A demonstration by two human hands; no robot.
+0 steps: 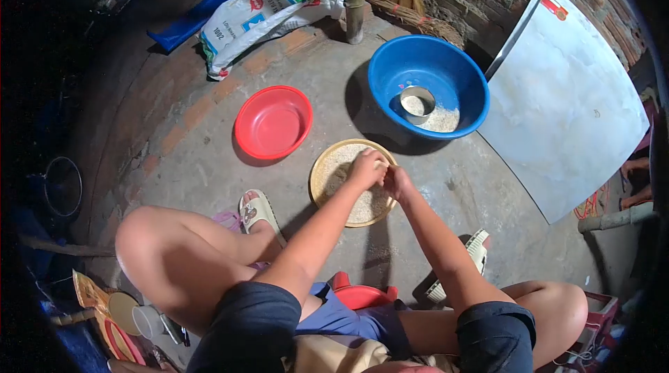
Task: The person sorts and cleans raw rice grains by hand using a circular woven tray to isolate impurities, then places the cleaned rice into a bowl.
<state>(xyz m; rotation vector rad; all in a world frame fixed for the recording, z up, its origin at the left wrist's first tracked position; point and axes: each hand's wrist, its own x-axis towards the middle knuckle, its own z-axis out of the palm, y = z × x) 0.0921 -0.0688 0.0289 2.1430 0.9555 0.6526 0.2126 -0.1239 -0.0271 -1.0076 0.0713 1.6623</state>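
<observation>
Perched on a red stool [359, 295], I lean over the round tray [315, 179] of rice [340, 161] on the concrete ahead of my knees. My left hand [367, 167] and right hand [396, 181] touch above its right side, fingers curled shut (whether grains are pinched inside, I cannot tell). A red basin [273, 122] sits just left of the tray and a blue basin [390, 59] just beyond it; the tray looks shallow, so a careless sweep of my wrists could scatter grain across the floor.
</observation>
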